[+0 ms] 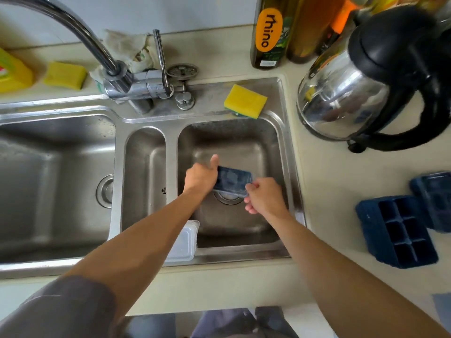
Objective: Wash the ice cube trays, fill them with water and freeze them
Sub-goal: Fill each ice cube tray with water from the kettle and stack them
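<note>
A dark blue ice cube tray with a clear lid (231,180) hangs low inside the right sink basin (268,147), over the drain. My left hand (201,176) grips its left end, thumb raised. My right hand (264,195) pinches its right edge with curled fingers. Two more dark blue ice cube trays lie on the counter at the right: one (400,230) shows its open compartments, the other (434,198) sits behind it at the frame edge. A clear lid (184,242) rests on the sink rim under my left forearm.
The tap (97,45) arches over the left of the sink. A yellow sponge (245,101) lies on the back rim, another (66,74) on the counter. A steel kettle (366,81) and oil bottles (271,32) stand at the right. A large basin (48,181) lies left.
</note>
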